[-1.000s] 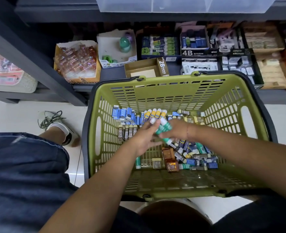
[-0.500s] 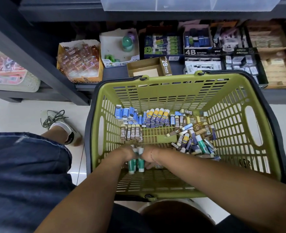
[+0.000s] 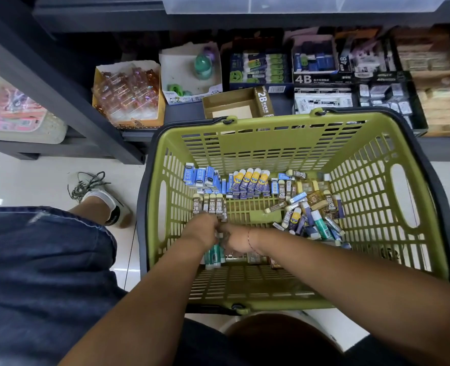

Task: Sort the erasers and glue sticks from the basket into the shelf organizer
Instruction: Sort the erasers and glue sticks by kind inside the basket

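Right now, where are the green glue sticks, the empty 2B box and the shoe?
green glue sticks (image 3: 213, 256): head view, teal bodies beneath the hands.
empty 2B box (image 3: 231, 108): head view, its bare cardboard floor.
shoe (image 3: 105, 200): head view, white upper.

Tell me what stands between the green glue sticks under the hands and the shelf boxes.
The basket's far wall rises between the green glue sticks, held low by the left hand and right hand, and the shelf boxes. They must be lifted over it. Nothing else visible blocks the way.
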`<state>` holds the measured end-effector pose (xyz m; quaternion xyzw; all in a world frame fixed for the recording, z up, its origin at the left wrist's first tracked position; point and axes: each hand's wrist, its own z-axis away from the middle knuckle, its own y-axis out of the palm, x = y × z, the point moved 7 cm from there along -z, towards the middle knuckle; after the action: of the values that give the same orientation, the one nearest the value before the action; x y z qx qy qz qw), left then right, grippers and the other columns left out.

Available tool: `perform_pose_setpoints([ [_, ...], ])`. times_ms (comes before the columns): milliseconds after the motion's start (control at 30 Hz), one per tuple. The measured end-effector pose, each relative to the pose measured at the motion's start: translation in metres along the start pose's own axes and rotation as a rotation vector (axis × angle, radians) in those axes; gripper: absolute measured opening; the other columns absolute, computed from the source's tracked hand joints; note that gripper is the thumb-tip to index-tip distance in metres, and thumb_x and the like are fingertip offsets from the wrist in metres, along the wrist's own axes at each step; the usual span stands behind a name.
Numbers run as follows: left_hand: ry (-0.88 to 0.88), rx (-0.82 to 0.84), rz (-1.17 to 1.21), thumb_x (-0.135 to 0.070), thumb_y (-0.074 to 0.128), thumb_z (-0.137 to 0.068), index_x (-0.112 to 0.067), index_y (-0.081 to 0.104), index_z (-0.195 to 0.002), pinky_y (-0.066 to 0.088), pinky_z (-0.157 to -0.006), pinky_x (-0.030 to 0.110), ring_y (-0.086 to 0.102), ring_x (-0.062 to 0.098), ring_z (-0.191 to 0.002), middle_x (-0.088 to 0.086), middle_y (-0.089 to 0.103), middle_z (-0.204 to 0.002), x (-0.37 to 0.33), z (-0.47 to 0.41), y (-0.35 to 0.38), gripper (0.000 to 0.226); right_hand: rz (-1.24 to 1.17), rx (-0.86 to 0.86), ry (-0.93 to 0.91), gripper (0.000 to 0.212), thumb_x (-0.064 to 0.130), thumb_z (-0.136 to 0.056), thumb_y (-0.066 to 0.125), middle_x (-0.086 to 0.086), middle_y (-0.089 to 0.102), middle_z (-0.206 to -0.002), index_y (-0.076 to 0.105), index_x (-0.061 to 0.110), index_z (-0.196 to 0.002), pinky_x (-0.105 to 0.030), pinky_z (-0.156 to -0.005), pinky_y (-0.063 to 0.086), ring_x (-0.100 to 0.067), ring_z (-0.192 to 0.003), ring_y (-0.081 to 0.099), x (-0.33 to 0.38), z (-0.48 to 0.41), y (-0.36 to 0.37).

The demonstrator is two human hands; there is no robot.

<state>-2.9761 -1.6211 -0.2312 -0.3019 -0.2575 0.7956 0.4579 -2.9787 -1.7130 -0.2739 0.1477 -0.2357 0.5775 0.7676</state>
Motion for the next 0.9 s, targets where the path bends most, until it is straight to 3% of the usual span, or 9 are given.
perform_pose_setpoints([
  [33, 0.016, 0.013, -0.007, -0.015, 0.071, -0.084, -0.014, 0.065, -0.115, 0.046, -0.091, 0.028, 0.058, 0.024, -0.110, 0.008, 0.059, -0.119, -0.001, 0.002, 0.002, 0.032, 0.020, 0.009, 0.018, 0.067, -0.006, -0.086, 0.058, 0.007, 0.045, -0.090, 0.034, 0.016, -0.144, -0.023, -0.060, 0.042, -0.021, -0.098, 0.049, -0.002, 0.001, -0.001],
  [100, 0.036, 0.028, -0.077, -0.017, 0.073, -0.082, -0.016, 0.062, -0.120, 0.045, -0.091, 0.029, 0.057, 0.024, -0.113, 0.007, 0.060, -0.122, -0.001, 0.003, 0.007, 0.039, -0.032, 0.053, 0.055, 0.058, -0.006, -0.088, 0.056, 0.001, 0.047, -0.088, 0.038, 0.012, -0.139, -0.024, -0.060, 0.046, -0.020, -0.085, 0.055, -0.002, 0.008, -0.003],
  [200, 0.052, -0.003, -0.174, -0.010, 0.066, -0.086, -0.016, 0.061, -0.122, 0.046, -0.095, 0.031, 0.056, 0.025, -0.116, 0.008, 0.059, -0.126, 0.000, 0.003, 0.011, 0.037, -0.059, 0.040, 0.009, 0.043, -0.002, -0.093, 0.052, -0.017, 0.059, -0.117, 0.045, 0.005, -0.134, -0.034, -0.088, 0.054, -0.029, -0.107, 0.062, 0.005, 0.031, -0.026],
  [267, 0.059, -0.027, -0.183, -0.007, 0.061, -0.088, -0.017, 0.063, -0.119, 0.047, -0.096, 0.034, 0.056, 0.025, -0.114, 0.008, 0.060, -0.124, 0.000, 0.003, 0.012, 0.032, -0.060, -0.091, -0.067, 0.029, 0.001, -0.094, 0.052, -0.016, 0.063, -0.119, 0.058, 0.005, -0.122, -0.029, -0.085, 0.054, -0.025, -0.105, 0.065, 0.011, 0.053, -0.065],
  [400, 0.128, -0.055, -0.172, -0.013, 0.062, -0.090, -0.020, 0.063, -0.119, 0.044, -0.097, 0.033, 0.053, 0.023, -0.116, 0.005, 0.058, -0.127, -0.008, 0.002, 0.010, 0.030, 0.230, -0.480, -0.080, 0.014, 0.003, -0.085, 0.064, 0.000, 0.068, -0.096, 0.070, 0.015, -0.090, -0.027, -0.086, 0.051, -0.014, -0.088, 0.062, -0.005, 0.090, -0.158],
  [533, 0.258, -0.035, -0.144, -0.016, 0.056, -0.094, -0.026, 0.054, -0.134, 0.035, -0.109, 0.036, 0.044, 0.022, -0.129, 0.002, 0.046, -0.144, -0.030, 0.002, 0.014, 0.041, 0.554, -0.518, 0.137, 0.005, 0.011, -0.086, 0.064, -0.003, 0.068, -0.099, 0.068, 0.014, -0.087, -0.031, -0.088, 0.052, -0.017, -0.093, 0.064, -0.050, 0.104, -0.197],
  [633, 0.315, 0.015, -0.195, -0.009, 0.050, -0.095, -0.028, 0.043, -0.143, 0.028, -0.114, 0.042, 0.038, 0.021, -0.135, -0.001, 0.038, -0.150, -0.043, 0.001, 0.024, 0.052, 0.738, -0.454, 0.276, 0.017, 0.019, -0.090, 0.058, -0.007, 0.069, -0.101, 0.068, 0.009, -0.099, -0.030, -0.082, 0.054, -0.022, -0.095, 0.066, -0.069, 0.112, -0.199],
  [767, 0.347, 0.108, -0.266, 0.011, 0.049, -0.083, -0.030, 0.024, -0.152, 0.011, -0.119, 0.047, 0.020, 0.021, -0.145, -0.004, 0.021, -0.159, -0.050, 0.002, 0.035, 0.085, 0.767, -0.428, 0.387, 0.026, 0.036, -0.085, 0.067, -0.003, 0.071, -0.077, 0.070, 0.009, -0.086, -0.029, -0.075, 0.057, -0.018, -0.075, 0.067, -0.085, 0.110, -0.191],
  [900, 0.346, 0.179, -0.254, 0.007, 0.051, -0.086, -0.030, 0.029, -0.150, 0.007, -0.121, 0.047, 0.015, 0.021, -0.147, -0.006, 0.020, -0.159, -0.045, 0.001, 0.044, 0.077, 0.954, -0.481, 0.436, 0.038, 0.044, -0.088, 0.064, -0.001, 0.066, -0.105, 0.062, 0.012, -0.107, -0.028, -0.068, 0.047, -0.020, -0.097, 0.064, -0.083, 0.103, -0.174],
])
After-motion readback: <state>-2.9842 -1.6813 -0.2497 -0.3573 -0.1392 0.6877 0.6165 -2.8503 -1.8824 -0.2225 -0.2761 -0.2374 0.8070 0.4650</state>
